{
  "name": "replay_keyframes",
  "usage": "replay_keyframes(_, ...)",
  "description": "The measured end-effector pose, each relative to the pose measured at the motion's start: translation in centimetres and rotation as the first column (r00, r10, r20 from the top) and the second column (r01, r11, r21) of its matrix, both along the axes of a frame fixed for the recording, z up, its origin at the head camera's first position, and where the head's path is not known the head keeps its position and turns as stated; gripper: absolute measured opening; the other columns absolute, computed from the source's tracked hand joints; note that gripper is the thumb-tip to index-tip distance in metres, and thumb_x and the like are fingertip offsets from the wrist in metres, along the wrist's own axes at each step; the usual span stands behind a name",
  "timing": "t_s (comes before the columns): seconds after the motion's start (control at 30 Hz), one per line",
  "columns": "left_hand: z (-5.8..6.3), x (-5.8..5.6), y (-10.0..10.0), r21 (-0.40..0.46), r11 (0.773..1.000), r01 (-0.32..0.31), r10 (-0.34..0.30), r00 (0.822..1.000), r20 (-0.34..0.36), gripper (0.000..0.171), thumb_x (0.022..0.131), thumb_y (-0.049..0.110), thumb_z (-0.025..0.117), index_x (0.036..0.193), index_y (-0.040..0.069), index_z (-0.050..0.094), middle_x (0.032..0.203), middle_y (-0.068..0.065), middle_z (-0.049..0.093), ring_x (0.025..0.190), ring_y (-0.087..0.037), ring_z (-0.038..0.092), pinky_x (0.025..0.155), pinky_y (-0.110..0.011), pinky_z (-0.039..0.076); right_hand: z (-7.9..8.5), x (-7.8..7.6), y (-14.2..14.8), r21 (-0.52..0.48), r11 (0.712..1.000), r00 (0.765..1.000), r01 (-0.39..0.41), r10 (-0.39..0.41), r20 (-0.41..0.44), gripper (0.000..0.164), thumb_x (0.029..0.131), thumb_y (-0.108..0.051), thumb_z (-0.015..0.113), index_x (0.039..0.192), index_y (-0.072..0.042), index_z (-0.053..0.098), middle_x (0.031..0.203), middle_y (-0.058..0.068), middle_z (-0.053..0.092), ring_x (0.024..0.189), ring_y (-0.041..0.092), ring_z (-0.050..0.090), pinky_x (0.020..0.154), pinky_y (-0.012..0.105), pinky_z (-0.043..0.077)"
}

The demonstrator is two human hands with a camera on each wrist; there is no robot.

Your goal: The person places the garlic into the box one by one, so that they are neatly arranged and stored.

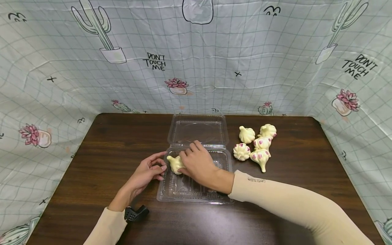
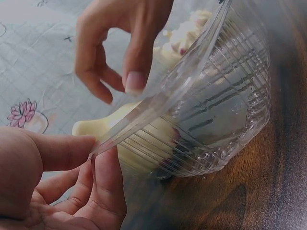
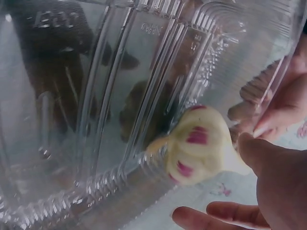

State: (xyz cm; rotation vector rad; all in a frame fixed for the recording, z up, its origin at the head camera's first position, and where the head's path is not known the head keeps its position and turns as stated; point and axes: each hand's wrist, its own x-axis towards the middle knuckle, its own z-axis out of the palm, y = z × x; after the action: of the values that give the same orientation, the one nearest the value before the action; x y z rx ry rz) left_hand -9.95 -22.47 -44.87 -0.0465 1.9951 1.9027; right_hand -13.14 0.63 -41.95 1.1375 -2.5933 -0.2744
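Observation:
A clear plastic clamshell container (image 1: 183, 196) lies on the table, its lid (image 1: 199, 132) folded back. One garlic bulb (image 1: 175, 164), cream with purple marks, sits in the left end of its base, stem to the left. My left hand (image 1: 148, 173) pinches the container's left rim between thumb and fingers, as the left wrist view shows. Over the bulb is my right hand (image 1: 199, 165), thumb and fingers spread apart. In the left wrist view a gap shows between that right hand (image 2: 125, 43) and the garlic bulb (image 2: 148, 139).
Several more garlic bulbs (image 1: 260, 143) are grouped to the right of the container on the dark wooden table (image 1: 128, 136). Behind the table hangs a printed cloth (image 1: 208, 47). A black device (image 1: 136, 213) shows at the left wrist.

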Motion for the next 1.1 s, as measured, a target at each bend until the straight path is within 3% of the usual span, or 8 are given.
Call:
replay_keyframes(0.3, -0.1, 0.0, 0.0, -0.003, 1.0, 0.001, -0.001, 1.0, 0.004, 0.061, 0.106, -0.002, 0.057, 0.162, -0.004, 0.032, 0.11, -0.005, 0.053, 0.082, -0.009, 0.058, 0.068, -0.021, 0.058, 0.9, 0.0, 2.8, -0.049, 0.998, 0.993, -0.035, 0.03, -0.113, 0.055, 0.09, -0.066, 0.073, 0.112, -0.015, 0.071, 0.102, 0.001, 0.074, 0.106, 0.025, 0.066, 0.113, 0.041, 0.044)
replay_keyframes(0.53, 0.0, 0.1, 0.0, -0.012, 1.0, 0.0, 0.0, 1.0, 0.003, 0.06, 0.106, -0.002, 0.057, 0.162, -0.004, 0.033, 0.11, -0.005, 0.053, 0.082, -0.009, 0.058, 0.068, -0.021, 0.058, 1.5, -0.2, 5.5, -0.128, 0.991, 0.992, -0.032, 0.016, -0.127, 0.06, 0.09, -0.063, 0.076, 0.118, -0.011, 0.071, 0.106, 0.006, 0.073, 0.107, 0.03, 0.066, 0.112, 0.044, 0.045)
replay_keyframes(0.83, -0.1, 0.1, 0.0, -0.012, 1.0, 0.004, -0.004, 1.0, -0.003, 0.06, 0.106, -0.001, 0.057, 0.162, -0.003, 0.033, 0.11, -0.004, 0.053, 0.082, -0.009, 0.058, 0.069, -0.022, 0.059, 2.3, -1.3, 10.2, -0.22, 0.974, 0.992, 0.043, -0.069, -0.108, 0.064, 0.087, -0.057, 0.081, 0.122, -0.004, 0.071, 0.112, 0.011, 0.073, 0.106, 0.034, 0.065, 0.108, 0.049, 0.046)
replay_keyframes(1.1, -0.1, 0.0, 0.0, -0.013, 1.0, 0.012, -0.012, 1.0, -0.009, 0.06, 0.106, -0.002, 0.057, 0.162, -0.004, 0.033, 0.11, -0.004, 0.053, 0.082, -0.009, 0.058, 0.069, -0.021, 0.058, 2.0, -1.8, 14.6, -0.266, 0.953, 0.985, 0.145, -0.164, -0.052, 0.065, 0.085, -0.051, 0.085, 0.122, -0.001, 0.069, 0.114, 0.017, 0.073, 0.11, 0.039, 0.065, 0.109, 0.051, 0.046)
